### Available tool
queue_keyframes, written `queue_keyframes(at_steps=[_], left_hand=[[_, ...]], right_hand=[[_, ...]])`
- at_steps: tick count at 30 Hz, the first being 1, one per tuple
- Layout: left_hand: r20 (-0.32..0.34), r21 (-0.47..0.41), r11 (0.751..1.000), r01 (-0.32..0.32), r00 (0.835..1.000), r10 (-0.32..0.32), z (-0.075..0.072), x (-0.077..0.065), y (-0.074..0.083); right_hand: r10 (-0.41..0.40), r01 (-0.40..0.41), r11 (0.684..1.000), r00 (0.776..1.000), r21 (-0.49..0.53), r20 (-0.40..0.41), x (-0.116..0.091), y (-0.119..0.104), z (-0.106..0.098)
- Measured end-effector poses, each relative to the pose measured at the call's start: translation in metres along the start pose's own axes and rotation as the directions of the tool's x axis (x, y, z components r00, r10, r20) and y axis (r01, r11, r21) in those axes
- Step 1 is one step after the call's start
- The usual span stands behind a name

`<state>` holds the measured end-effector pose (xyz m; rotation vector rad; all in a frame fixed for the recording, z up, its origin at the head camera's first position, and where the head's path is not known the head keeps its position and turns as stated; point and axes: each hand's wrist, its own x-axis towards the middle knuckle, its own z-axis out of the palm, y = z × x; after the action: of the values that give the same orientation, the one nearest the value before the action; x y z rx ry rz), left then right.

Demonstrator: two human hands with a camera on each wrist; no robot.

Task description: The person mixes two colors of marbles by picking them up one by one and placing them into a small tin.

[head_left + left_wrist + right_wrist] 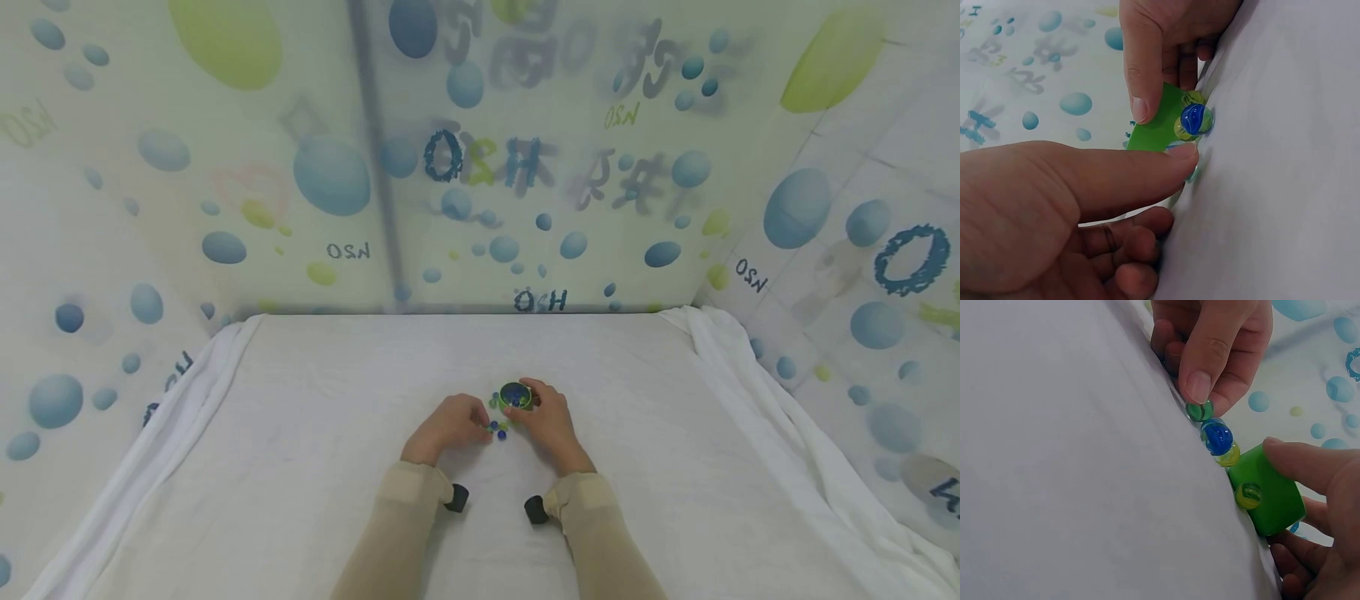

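Note:
My right hand holds a small green cup upright on the white cloth, its thumb and fingers on either side of the wall. Inside the cup, in the head view, blue shows against a dark interior. On the near side of the cup, my left hand pinches a green glass marble between thumb and forefinger, low over the cloth. Blue marbles and a yellow-green marble lie between the left hand and the cup. A few more greenish marbles are left of the cup.
A white cloth covers the table, bunched into folds along the right and left sides. Behind it stands a pale wall panel printed with blue and green bubbles. Dark cameras sit at both wrists.

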<state>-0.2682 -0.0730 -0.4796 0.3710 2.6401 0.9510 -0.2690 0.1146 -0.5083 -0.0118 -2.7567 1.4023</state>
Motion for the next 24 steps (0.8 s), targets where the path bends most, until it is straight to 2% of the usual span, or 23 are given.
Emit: queue_keyframes(at_steps=[8,14,24], left_hand=[[0.007,-0.023,1.000,0.016,1.000,-0.015,-0.0007,-0.0005,-0.0014],[-0.004,-0.035,0.999,0.003,1.000,-0.003,-0.0016,-0.0015,-0.0001],[-0.076,-0.038,0.999,-0.032,0.997,0.029,-0.0053,-0.0025,-0.0023]], right_hand=[[0.001,-0.001,1.000,1.000,-0.001,-0.002,0.0009,0.0021,0.0013],[0.008,-0.008,1.000,1.000,-0.004,-0.009,0.0018,0.0035,0.0016],[-0.002,0.002,1.000,1.000,-0.009,-0.003,-0.0005,0.0016,0.0005]])
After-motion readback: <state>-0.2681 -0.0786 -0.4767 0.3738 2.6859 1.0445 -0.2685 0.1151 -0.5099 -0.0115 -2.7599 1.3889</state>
